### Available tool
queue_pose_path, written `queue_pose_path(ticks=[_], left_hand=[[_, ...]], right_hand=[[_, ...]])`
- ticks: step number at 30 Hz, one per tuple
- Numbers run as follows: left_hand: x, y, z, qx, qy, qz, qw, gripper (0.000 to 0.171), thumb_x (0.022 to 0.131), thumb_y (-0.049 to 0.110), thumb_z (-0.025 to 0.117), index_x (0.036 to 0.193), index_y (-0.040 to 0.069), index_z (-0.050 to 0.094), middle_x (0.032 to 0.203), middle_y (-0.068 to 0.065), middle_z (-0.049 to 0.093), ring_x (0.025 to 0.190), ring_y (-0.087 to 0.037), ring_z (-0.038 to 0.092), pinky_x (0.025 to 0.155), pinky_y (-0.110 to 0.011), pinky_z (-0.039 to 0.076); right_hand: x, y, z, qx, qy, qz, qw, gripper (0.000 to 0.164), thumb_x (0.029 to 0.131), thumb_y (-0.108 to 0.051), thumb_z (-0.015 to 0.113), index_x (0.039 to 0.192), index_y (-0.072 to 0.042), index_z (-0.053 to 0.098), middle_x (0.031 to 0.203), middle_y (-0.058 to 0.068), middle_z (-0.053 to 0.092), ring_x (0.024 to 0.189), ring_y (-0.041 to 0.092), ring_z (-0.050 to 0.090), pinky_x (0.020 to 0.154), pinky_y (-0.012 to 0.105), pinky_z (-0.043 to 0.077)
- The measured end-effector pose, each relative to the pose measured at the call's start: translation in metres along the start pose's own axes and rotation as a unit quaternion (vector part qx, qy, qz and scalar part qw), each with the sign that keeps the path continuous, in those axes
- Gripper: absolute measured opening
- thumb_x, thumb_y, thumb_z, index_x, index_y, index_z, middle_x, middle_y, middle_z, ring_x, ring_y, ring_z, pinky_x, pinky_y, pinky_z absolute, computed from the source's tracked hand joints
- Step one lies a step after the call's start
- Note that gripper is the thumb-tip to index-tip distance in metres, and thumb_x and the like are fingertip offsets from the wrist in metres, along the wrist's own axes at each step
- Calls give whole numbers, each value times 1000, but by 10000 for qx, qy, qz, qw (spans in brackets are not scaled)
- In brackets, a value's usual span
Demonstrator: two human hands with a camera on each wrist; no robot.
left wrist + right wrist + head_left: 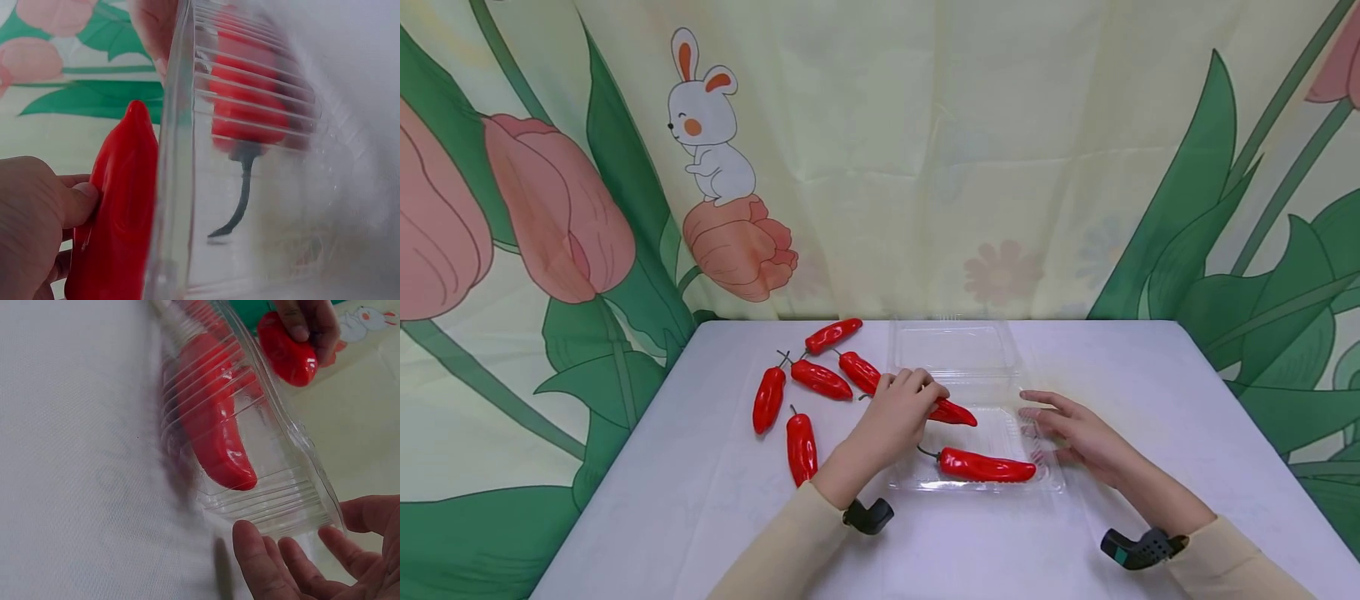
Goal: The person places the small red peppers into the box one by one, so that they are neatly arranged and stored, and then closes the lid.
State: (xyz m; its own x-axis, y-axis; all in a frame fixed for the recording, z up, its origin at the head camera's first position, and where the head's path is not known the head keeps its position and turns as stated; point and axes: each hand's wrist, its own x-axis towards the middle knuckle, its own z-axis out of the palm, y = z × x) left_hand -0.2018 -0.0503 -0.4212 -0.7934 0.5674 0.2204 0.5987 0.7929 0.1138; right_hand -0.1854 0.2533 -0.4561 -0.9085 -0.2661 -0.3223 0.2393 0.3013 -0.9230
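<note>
My left hand [891, 421] pinches a red chili pepper [955, 412] between thumb and fingers, over the left part of a clear plastic clamshell box [992, 429]. In the left wrist view, that held pepper [122, 212] stands beside the box wall, its tip up. Another red pepper [987, 466] lies inside the box along the near side, its dark stem pointing left. At the box's right end is my right hand [1082, 437], fingers spread and loosely bent, fingertips right at the ribbed wall [269, 503] and rim.
The box's open lid [955, 346] lies toward the back. Several red peppers are scattered on the white table left of the box, one [833, 336] at the back edge and one [802, 446] close to my left forearm. A printed curtain [880, 167] hangs behind.
</note>
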Motion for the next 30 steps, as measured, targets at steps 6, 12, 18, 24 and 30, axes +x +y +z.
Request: queue_pose_path(ticks=[6,12,18,24,30], left_hand=[[3,4,4,49,-102,62,9999,44,88,20,82,129,25,67,121,2,65,114,-17,60,98,-38,48],[8,10,7,3,-280,158,9995,40,90,25,81,127,27,68,120,5,66,111,-14,61,97,-36,49],[16,18,10,30,-479,240,9986,43,89,28,81,130,27,67,122,6,67,113,-14,61,97,-35,48],[22,26,14,-56,-641,200,9977,41,92,32,79,129,26,63,118,8,69,107,-11,62,92,-32,49],[25,34,19,-22,-737,255,9969,34,91,33,80,120,28,63,112,10,68,102,-8,61,89,-30,50]], right_hand=[[0,0,1,6,-24,-4,10000,65,107,-30,54,162,-8,28,162,29,30,136,45,49,91,40,61],[0,0,0,-36,14,-8,10000,65,107,-32,54,162,-9,28,163,29,29,139,48,44,92,43,61],[0,0,0,-7,-6,-14,10000,65,107,-32,53,162,-9,27,163,29,29,141,49,42,92,43,61],[0,0,0,-7,13,-18,10000,65,107,-34,53,162,-9,27,162,29,31,140,48,45,91,43,61],[0,0,0,-27,13,1,10000,65,107,-33,53,162,-9,28,163,29,30,142,51,41,93,45,60]])
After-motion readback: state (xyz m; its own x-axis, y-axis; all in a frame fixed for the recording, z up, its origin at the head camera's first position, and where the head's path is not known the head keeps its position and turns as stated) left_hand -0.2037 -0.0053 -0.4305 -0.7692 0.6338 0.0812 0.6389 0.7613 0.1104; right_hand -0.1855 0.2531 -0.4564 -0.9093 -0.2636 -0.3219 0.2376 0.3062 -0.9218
